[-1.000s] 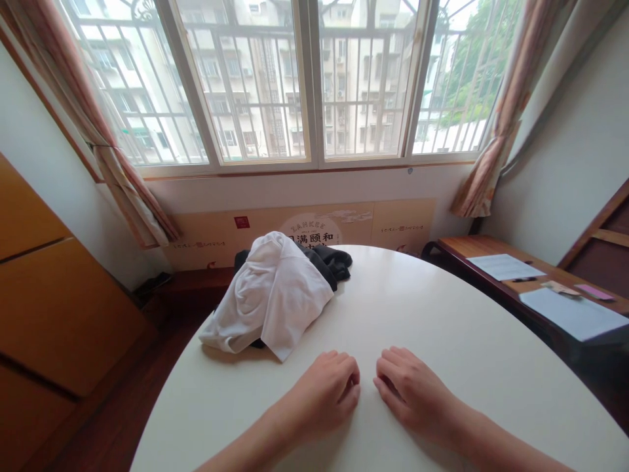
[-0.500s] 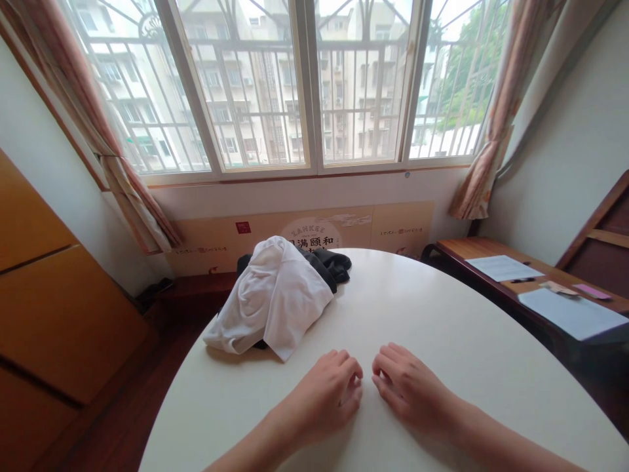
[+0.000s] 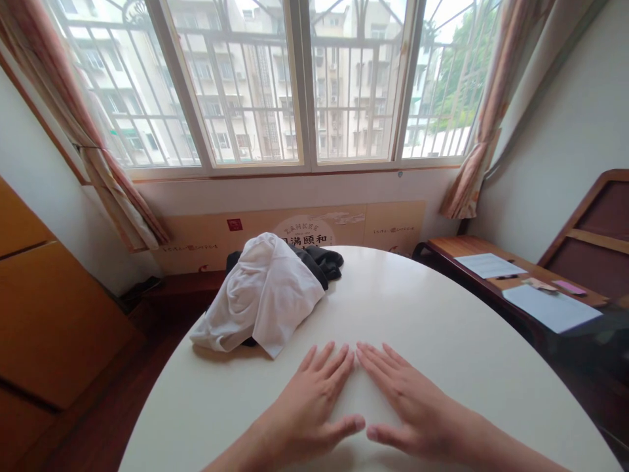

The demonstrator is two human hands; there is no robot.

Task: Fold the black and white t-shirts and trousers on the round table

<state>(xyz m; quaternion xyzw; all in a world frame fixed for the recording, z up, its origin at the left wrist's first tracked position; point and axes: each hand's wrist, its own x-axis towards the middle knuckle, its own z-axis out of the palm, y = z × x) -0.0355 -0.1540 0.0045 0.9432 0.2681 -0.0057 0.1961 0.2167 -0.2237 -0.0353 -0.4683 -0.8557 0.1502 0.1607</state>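
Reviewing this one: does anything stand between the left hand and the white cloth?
Nothing visible does. Only bare tabletop separates the open left hand from the white cloth's near edge; the black fabric shows mostly on the cloth's far side.

White cloth point(image 3: 265, 295), matt, softly creased, at far-left edge of tabletop point(image 3: 417, 341), black cloth point(image 3: 330, 263), matt, crumpled, by far edge, tabletop smooth, glossy, side desk point(image 3: 457, 249) of wood, low sheen, paper sheets point(image 3: 553, 308), smooth, matt, curtains point(image 3: 115, 190) of cloth

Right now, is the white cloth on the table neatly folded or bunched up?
Bunched up: the white cloth lies creased in a heap, black cloth poking out behind and beneath.
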